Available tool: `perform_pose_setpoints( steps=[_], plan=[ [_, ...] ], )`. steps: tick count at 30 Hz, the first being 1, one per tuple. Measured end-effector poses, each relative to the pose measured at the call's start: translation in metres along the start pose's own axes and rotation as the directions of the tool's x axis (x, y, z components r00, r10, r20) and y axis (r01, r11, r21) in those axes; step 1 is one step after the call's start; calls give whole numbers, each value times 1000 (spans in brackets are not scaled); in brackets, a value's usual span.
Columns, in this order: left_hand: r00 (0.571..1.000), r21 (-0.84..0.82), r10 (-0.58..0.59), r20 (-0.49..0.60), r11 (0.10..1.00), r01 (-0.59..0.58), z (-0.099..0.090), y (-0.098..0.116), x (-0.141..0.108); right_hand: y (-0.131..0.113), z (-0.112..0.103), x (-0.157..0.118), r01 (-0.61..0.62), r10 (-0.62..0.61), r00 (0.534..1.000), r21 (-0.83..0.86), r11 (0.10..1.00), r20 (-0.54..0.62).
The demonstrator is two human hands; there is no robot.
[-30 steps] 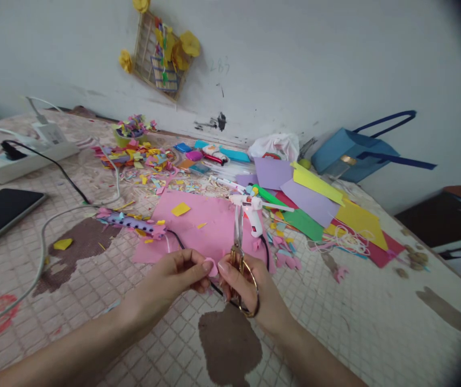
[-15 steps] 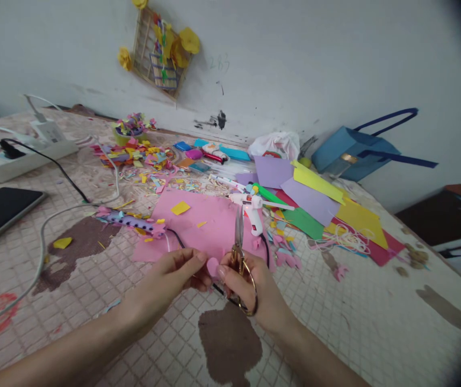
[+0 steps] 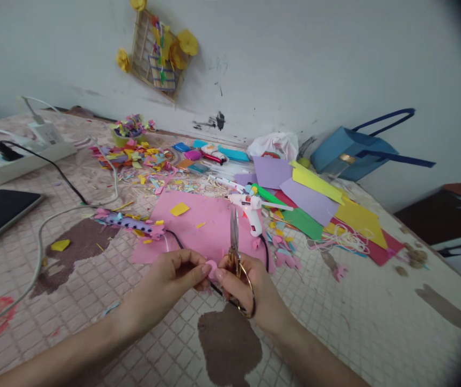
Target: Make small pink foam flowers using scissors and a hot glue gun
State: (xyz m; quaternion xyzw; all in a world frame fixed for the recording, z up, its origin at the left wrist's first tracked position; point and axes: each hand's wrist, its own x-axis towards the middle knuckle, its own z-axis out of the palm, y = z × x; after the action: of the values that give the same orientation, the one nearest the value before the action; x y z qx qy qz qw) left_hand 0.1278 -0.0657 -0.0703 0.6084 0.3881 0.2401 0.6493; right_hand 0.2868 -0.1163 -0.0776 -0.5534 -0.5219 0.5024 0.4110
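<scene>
A small pink foam-like piece (image 3: 213,270) is pinched between the fingertips of my left hand (image 3: 181,273). My right hand (image 3: 263,290) is closed on a pair of scissors (image 3: 234,232) with gold handles, their blades pointing up and away from me. The thumb and fingertips of that same hand also touch the right side of the pink piece. Beneath and beyond both hands lies a pink sheet (image 3: 198,228). Just past the scissors, a white glue gun (image 3: 253,215) rests on the sheet, with its black cord running down to the right.
A purple decorated strip (image 3: 131,223) lies left of the sheet. Coloured scraps (image 3: 134,156) are heaped behind it. Coloured sheets (image 3: 311,201) and white string (image 3: 341,239) are at right. A phone (image 3: 0,215), power strip (image 3: 24,161) and cables occupy the left; a blue bag (image 3: 353,153) stands back right.
My left fingertips have moved slightly right, closer to my right hand, and the pink piece now looks bent between them. The scissors have tilted a little to the left.
</scene>
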Motion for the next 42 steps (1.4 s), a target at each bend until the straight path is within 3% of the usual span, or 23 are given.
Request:
perform_pose_setpoints(
  steps=[8, 19, 23, 25, 27, 29, 31, 33, 36, 42],
  plan=[
    [1000, -14, -13, -8, 1000, 13, -1, -4, 2, 0, 0, 0, 7, -7, 1000, 23, 1000, -9],
    [982, 191, 176, -74, 969, -159, -4, -6, -1, -1, -1, -1, -18, 18, 1000, 7, 1000, -16],
    [964, 195, 237, -125, 958, -210, -7, -9, 1, 1, 0, -2, -50, 55, 998, 155, 987, -29],
    [921, 283, 342, -186, 916, -284, -8, -11, 1, 3, 2, -2, -50, 57, 998, 268, 962, -18],
    [826, 445, 521, -216, 805, -392, -8, -12, 0, 4, 4, -3, -62, 64, 998, 342, 938, 6],
    [718, 586, 681, -147, 644, -491, -7, -14, -2, 5, 7, -3, -80, 74, 997, 395, 915, 30],
    [665, 637, 746, -38, 531, -559, -5, -16, -4, 6, 8, -2, -87, 78, 996, 440, 894, 39],
    [689, 634, 724, 38, 515, -577, -4, -15, -6, 8, 8, -1, -82, 76, 997, 474, 877, 32],
    [760, 609, 645, 75, 574, -547, -1, -12, -7, 10, 6, 1, -70, 74, 997, 508, 859, 12],
    [828, 547, 561, 18, 687, -478, -1, -12, -4, 6, 6, -1, -60, 81, 996, 446, 893, -28]
  ],
)
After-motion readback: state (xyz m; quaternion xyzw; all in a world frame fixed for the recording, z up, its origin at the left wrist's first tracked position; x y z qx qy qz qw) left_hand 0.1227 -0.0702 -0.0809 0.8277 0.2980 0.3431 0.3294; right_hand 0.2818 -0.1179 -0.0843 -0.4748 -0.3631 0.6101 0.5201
